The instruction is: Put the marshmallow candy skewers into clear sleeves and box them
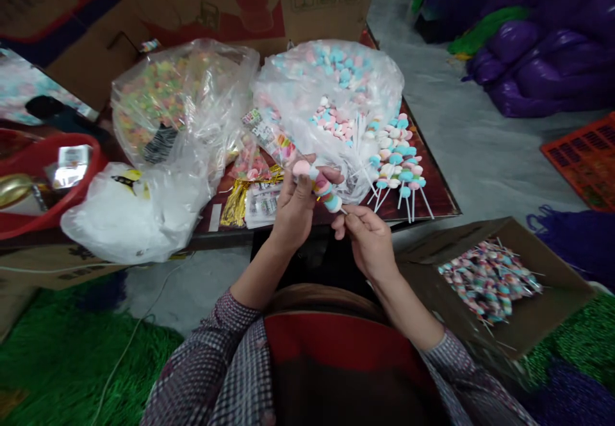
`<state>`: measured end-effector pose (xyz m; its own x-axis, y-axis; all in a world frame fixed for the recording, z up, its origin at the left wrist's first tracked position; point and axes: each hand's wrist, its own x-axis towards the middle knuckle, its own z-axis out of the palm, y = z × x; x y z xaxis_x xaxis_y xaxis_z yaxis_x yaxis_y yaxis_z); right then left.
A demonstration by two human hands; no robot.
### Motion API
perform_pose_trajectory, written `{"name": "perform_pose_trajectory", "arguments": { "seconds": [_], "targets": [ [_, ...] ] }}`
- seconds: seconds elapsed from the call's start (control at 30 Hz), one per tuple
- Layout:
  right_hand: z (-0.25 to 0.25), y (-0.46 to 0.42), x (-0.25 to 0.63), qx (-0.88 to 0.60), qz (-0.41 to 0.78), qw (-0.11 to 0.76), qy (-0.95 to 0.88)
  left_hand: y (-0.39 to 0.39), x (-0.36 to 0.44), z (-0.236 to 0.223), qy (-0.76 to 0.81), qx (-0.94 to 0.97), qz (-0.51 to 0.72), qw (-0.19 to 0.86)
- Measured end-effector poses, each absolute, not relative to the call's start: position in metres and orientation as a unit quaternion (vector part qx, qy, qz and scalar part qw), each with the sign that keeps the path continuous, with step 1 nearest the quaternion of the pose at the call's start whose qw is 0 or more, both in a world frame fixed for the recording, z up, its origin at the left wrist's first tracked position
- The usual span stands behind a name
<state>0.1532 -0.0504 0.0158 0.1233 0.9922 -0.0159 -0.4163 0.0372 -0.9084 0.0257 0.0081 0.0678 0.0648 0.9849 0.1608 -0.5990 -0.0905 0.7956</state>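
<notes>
Both my hands are on one marshmallow skewer (332, 202), held slantwise over the table's front edge. My left hand (295, 207) grips its upper end around the pink and white marshmallows. Its lower white stick is pinched by the fingers of my right hand (368, 237). A printed wrapper seems to cover part of the skewer, though I cannot make it out clearly. Beyond my hands lie gold twist ties (235, 203), a stack of printed labels (262, 205) and a small bag of pink sweets (250, 164). Several finished-looking marshmallow skewers (398, 157) lie to the right.
A large bag of marshmallows (331, 67) and a bag of yellow-green sweets (154, 93) stand behind. At left are a white plastic bag (134, 211) and a red basin (91, 186). A cardboard box (552, 278) with wrapped skewers sits low at right. Big cartons (202, 9) block the back.
</notes>
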Motion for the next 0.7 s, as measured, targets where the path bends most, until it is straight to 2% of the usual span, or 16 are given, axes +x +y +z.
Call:
{"name": "perform_pose_trajectory", "arguments": {
  "seconds": [0.1,0.2,0.33,0.53,0.7],
  "targets": [
    [0.020,-0.047,0.157,-0.370,0.639,0.607,-0.295,0.011,0.009,0.079,0.202,0.413,0.585,0.668],
    [0.022,-0.047,0.158,-0.357,0.665,0.586,-0.294,0.015,0.000,0.093,0.188,0.419,0.571,0.681],
    [0.024,-0.050,0.153,-0.354,0.664,0.578,-0.315,0.017,0.013,0.095,0.211,0.414,0.606,0.645],
    [0.024,-0.057,0.140,-0.353,0.683,0.570,-0.290,0.006,0.044,0.069,0.235,0.383,0.664,0.598],
    [0.015,-0.053,0.147,-0.345,0.685,0.578,-0.278,0.007,0.013,0.066,0.207,0.462,0.556,0.660]
  ]
}}
